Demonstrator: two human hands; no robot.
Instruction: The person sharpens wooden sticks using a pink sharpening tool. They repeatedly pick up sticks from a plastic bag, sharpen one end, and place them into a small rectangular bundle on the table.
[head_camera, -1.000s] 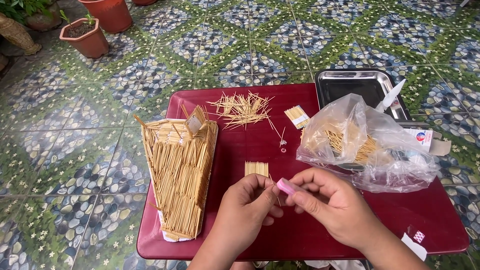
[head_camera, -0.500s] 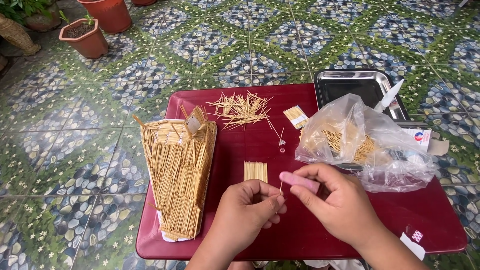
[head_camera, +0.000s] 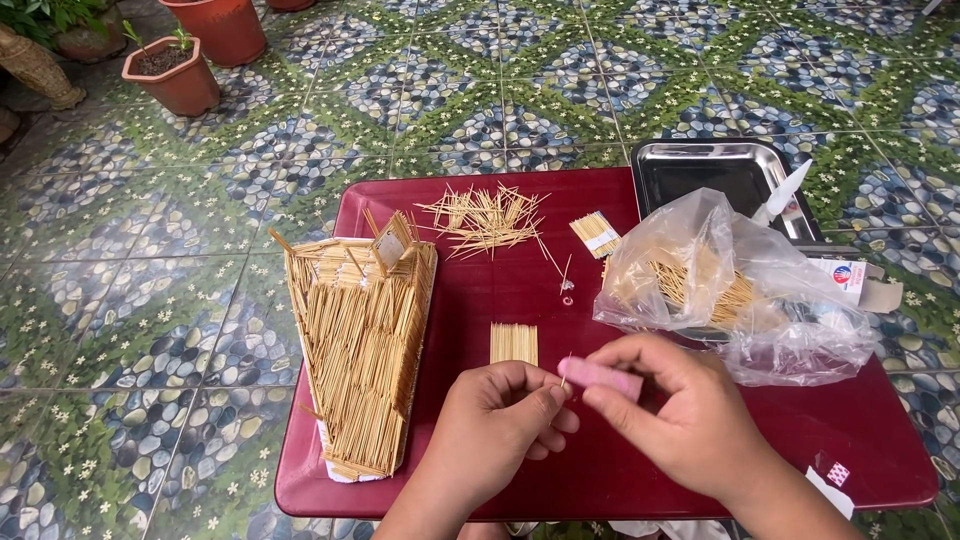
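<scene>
pink block (head_camera: 602, 377) now level in right hand (head_camera: 680, 420), left hand (head_camera: 500, 425) perhaps pinching stick

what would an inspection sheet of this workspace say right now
surface: red tray-table standing on patterned pebble tiles.
job's things: right hand pinches a small pink block; left hand holds a thin stick against its end.
clutter: toothpick panel, small flat row of toothpicks, loose toothpick pile, banded bundle, plastic bag of toothpicks, steel tray, white glue nozzle.
grips: both hands closed, fingertips meeting.
cables: nothing seen.
surroundings: terracotta pots on the floor.
</scene>
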